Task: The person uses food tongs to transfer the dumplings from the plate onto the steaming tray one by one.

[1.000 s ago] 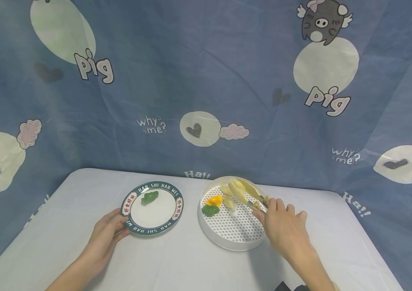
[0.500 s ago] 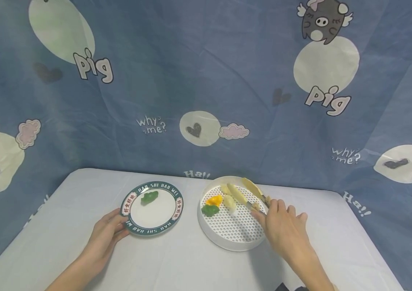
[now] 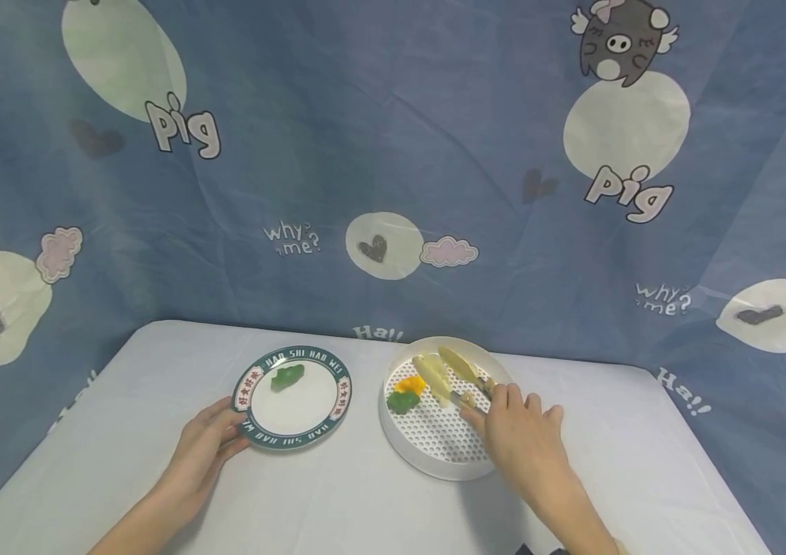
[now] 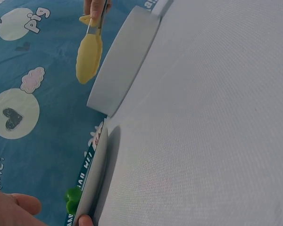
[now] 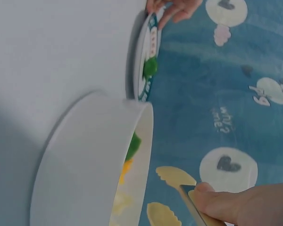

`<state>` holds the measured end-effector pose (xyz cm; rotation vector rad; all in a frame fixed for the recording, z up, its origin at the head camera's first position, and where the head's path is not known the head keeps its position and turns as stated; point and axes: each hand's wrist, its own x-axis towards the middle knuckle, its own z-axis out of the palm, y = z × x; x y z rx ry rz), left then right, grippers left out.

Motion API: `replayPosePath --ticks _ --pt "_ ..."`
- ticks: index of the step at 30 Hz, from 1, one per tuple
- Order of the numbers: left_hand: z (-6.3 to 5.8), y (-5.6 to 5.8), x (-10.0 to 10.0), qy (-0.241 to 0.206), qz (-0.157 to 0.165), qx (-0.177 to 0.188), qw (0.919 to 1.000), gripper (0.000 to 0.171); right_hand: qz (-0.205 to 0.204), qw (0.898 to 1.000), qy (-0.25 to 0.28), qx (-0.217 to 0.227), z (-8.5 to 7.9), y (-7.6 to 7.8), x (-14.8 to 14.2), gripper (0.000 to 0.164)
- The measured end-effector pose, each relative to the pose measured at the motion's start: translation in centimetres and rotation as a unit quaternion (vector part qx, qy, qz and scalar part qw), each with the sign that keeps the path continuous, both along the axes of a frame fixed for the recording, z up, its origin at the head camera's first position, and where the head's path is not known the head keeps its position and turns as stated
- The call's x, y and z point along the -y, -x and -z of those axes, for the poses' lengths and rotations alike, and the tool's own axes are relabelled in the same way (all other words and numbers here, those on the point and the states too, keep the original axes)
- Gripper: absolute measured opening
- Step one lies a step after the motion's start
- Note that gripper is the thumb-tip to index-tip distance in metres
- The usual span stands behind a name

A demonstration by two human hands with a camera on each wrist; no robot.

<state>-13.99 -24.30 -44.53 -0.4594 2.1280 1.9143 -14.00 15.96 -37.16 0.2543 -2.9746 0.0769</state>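
Note:
My left hand (image 3: 192, 455) holds the near-left edge of a white plate (image 3: 292, 412) with a green lettered rim. A green vegetable-like piece (image 3: 287, 376) lies on the plate. In my right hand (image 3: 528, 439) is a pair of tongs (image 3: 433, 376) with yellow scalloped tips, spread apart over a round white steamer tray (image 3: 428, 464) with a perforated floor. An orange-yellow piece (image 3: 410, 385) and a green piece (image 3: 403, 401) sit at the tray's left side. Pale yellowish pieces (image 5: 121, 202) lie near them, largely hidden by the tongs in the head view.
A white-covered table (image 3: 337, 509) carries the plate on the left and the tray on the right, with a narrow gap between them. Behind the far table edge hangs a blue cloth (image 3: 393, 154) with pig prints.
The tongs first spread wider, then my right hand moved them left and slightly down over the pale pieces in the tray. My left hand and the plate stay in place.

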Motion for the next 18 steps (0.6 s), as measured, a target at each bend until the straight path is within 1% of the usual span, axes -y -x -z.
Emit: replayPosePath --ticks 4,7,13,16,18 --pt "0.0 0.0 0.0 -0.004 -0.002 0.001 1.0000 0.080 -0.010 1.000 -0.001 -0.005 0.0 0.0 1.2 0.061" --pt "0.0 0.1 0.0 -0.005 -0.006 0.004 1.0000 0.080 -0.013 1.000 0.004 0.008 0.0 0.1 2.1 0.061" --pt "0.0 0.1 0.0 -0.002 -0.004 0.001 1.0000 0.080 -0.023 0.999 0.004 0.026 -0.1 0.4 3.9 0.061" --pt "0.0 0.1 0.0 -0.004 -0.005 0.002 1.0000 0.081 -0.031 0.999 0.005 0.027 -0.2 0.4 4.9 0.063" --pt "-0.1 0.1 -0.1 -0.004 -0.008 0.005 0.9999 0.081 -0.041 0.999 -0.001 0.021 -0.2 0.4 5.7 0.064"
